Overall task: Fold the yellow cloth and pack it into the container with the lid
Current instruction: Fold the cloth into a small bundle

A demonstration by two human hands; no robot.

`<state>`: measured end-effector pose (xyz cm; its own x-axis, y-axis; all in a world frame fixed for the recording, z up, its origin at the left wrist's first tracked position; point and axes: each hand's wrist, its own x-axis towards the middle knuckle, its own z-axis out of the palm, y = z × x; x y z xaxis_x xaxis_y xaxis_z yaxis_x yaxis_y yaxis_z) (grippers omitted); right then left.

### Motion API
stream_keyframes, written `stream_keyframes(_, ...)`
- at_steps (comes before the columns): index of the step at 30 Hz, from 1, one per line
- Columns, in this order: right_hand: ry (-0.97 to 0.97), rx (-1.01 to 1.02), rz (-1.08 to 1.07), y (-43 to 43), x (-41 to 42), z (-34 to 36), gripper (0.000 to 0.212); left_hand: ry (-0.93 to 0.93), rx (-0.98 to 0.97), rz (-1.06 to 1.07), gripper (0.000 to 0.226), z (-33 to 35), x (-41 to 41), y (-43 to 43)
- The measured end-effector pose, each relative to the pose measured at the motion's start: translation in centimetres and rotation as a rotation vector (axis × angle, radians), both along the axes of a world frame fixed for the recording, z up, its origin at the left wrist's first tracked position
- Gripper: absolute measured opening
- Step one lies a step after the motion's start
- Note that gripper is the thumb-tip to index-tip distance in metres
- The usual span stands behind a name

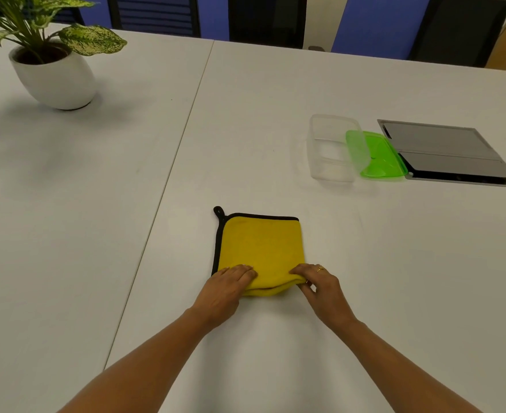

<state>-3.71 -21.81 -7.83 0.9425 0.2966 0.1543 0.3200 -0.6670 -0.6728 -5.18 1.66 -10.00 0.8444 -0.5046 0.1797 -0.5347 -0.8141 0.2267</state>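
Yellow cloth (260,248), folded square on the table (126,204), is pinched at its near corners by left hand (231,283) and right hand (320,283); lifting unevenly could let its layers slip open, well short of the container (332,147).

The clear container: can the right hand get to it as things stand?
Probably yes: only bare table lies between the right hand and the container, though it pinches the yellow cloth.

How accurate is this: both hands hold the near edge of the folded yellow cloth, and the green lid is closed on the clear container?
No: the head view shows the green lid off, propped against the open clear container. Left hand and right hand do hold the yellow cloth.
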Motion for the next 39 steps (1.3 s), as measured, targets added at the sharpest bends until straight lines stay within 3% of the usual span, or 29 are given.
stream_keyframes(3,-0.008,-0.012,-0.068,-0.4,0.4,0.3,0.025,-0.017,-0.04,0.052,0.078,0.8,0.1,1.0)
stream_keyframes(6,0.003,-0.003,-0.104,-1.3,0.7,0.3,0.025,0.102,-0.115,0.137,0.079,0.5,0.2,2.5)
stream_keyframes(16,0.194,0.244,-0.237,-1.5,1.4,0.3,0.012,0.385,-0.598,0.31,0.027,1.9,1.5,2.6)
stream_keyframes(19,0.142,0.292,-0.247,-1.0,1.2,0.6,0.033,0.478,-0.67,0.336,0.015,2.6,1.6,2.0)
stream_keyframes(21,0.122,0.284,-0.269,-0.7,1.2,0.7,0.028,0.494,-0.768,0.356,0.004,2.7,1.6,1.8)
stream_keyframes(23,0.114,0.269,-0.297,-0.3,1.2,0.7,0.015,0.483,-0.824,0.415,0.019,2.6,1.6,1.5)
stream_keyframes(27,0.131,0.233,-0.366,0.6,1.3,0.5,0.017,0.451,-0.754,0.555,0.03,2.3,1.5,0.4)
stream_keyframes(33,0.174,0.137,-0.469,1.2,1.6,-0.4,0.026,0.398,-0.35,0.7,0.038,2.4,2.2,-0.8)
stream_keyframes(39,0.284,-0.042,-0.553,1.6,2.8,-1.0,0.034,0.429,-0.242,0.779,0.042,2.5,3.1,-1.5)
